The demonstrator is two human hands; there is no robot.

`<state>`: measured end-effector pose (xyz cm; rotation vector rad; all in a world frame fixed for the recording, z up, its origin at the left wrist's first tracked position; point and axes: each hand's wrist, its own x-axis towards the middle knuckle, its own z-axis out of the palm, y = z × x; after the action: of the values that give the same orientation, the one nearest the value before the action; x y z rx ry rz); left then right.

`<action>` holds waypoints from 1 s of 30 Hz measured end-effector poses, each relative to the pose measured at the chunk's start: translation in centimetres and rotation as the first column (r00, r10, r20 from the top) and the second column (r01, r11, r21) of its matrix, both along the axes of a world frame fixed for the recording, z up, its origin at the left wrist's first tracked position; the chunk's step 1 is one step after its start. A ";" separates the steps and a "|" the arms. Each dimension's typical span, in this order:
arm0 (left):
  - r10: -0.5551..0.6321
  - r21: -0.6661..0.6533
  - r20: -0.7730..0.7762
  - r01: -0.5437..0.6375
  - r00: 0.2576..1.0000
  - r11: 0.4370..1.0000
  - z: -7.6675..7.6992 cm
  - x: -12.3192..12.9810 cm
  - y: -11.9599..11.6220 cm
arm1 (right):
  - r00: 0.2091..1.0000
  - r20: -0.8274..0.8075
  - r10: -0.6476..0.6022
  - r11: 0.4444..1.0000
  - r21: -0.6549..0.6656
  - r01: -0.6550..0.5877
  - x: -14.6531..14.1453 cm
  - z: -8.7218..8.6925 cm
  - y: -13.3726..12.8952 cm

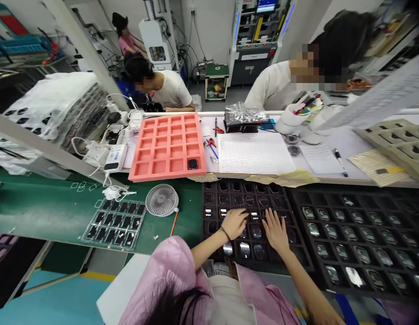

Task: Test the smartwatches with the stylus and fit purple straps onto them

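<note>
A black foam tray (301,253) lies in front of me, its pockets holding rows of dark watch-like devices. Several of them show lit screens, such as the lit device (208,213) at the left edge and the lit device (254,216) between my hands. My left hand (234,224) rests over the middle row with its fingers stretched to the right. Spread flat over the same row, my right hand (276,230) touches the devices farther right. Neither hand visibly grips anything, and the devices beneath the fingers are partly hidden.
A second black tray (299,212) with device parts adjoins on the right. Left of me are a small white fan (162,200) and a clear blister tray (116,224). On the shelf stand a pink foam tray (167,146), a paper form (255,153) and a pen cup (292,119). Co-workers sit beyond.
</note>
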<state>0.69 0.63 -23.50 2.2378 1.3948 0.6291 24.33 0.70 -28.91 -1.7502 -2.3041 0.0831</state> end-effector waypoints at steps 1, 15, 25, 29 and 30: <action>0.125 0.001 0.035 -0.125 0.992 0.992 -0.1 -3.0 -1.4 | 0.999 0.023 0.023 1.000 0.008 -0.024 0.1 0.1 0.1; 0.737 -0.107 -0.546 -0.906 0.398 0.409 -6.0 -20.2 -8.3 | 0.969 -0.243 0.043 0.969 -0.225 -0.100 -25.5 4.8 13.5; 0.463 -0.273 -0.614 -0.723 0.639 0.635 -5.9 -17.6 -10.1 | 0.866 -0.499 -0.036 0.925 -0.344 -0.159 -26.4 3.4 14.0; 0.279 -0.187 -0.667 -0.517 0.691 0.835 -5.3 -18.7 -10.0 | 0.737 -0.671 -0.085 0.897 -0.373 -0.236 -25.8 4.3 13.2; 0.240 -0.183 -0.663 -0.464 0.709 0.866 -5.1 -19.1 -9.8 | 0.694 -0.714 -0.096 0.889 -0.376 -0.263 -25.5 4.7 12.9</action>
<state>-18.39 -9.14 -28.62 1.9637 2.1058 -0.3014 -1.13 13.63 -24.20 -1.3835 -1.8190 1.2000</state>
